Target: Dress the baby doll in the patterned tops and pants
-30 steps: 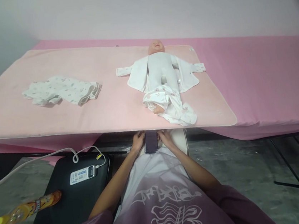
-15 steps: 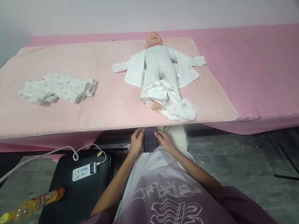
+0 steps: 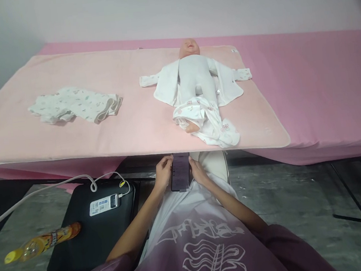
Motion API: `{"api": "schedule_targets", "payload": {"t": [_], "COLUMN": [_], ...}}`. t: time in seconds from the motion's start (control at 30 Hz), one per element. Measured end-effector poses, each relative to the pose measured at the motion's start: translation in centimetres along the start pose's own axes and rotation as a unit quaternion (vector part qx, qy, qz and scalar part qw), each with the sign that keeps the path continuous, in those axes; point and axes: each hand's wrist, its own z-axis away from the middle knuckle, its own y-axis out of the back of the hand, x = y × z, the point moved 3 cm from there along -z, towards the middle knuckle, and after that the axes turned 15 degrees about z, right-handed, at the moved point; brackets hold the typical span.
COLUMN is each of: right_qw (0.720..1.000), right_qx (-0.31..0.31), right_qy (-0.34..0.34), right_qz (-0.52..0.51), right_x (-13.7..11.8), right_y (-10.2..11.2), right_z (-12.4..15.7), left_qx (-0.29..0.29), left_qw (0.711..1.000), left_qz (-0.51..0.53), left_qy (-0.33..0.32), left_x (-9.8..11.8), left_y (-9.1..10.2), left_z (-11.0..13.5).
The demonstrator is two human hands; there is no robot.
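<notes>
Grey floor (image 3: 284,215) below. Phone (image 3: 181,172) just this side of the pink mat (image 3: 137,131), my left hand (image 3: 163,173) and right hand (image 3: 199,171) gripping its opposite sides. Probably light, stiff, slick, breakable: I'd hold the long edges. Doll (image 3: 194,73) beyond, on the mat.

Yellow-capped bottle (image 3: 50,240), partly over the edge, and white power bank (image 3: 100,206) with pale cable (image 3: 43,189) on a black seat (image 3: 95,245).
</notes>
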Motion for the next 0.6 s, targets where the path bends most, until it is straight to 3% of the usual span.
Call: {"api": "schedule_targets", "payload": {"t": [0.3,0.6], "right_qw": [0.999,0.999], "right_qx": [-0.037,-0.045], "right_qy": [0.012,-0.013], "right_qz": [0.014,0.015], "right_x": [-0.2,0.4], "right_y": [-1.0,-1.3], "right_z": [0.8,0.6], "left_qx": [0.016,0.02], "left_qw": [0.999,0.998], "left_qz": [-0.025,-0.044], "left_qy": [-0.016,-0.028], "left_x": [0.1,0.4], "left_y": [1.3,1.1], "left_z": [2.3,2.3]}}
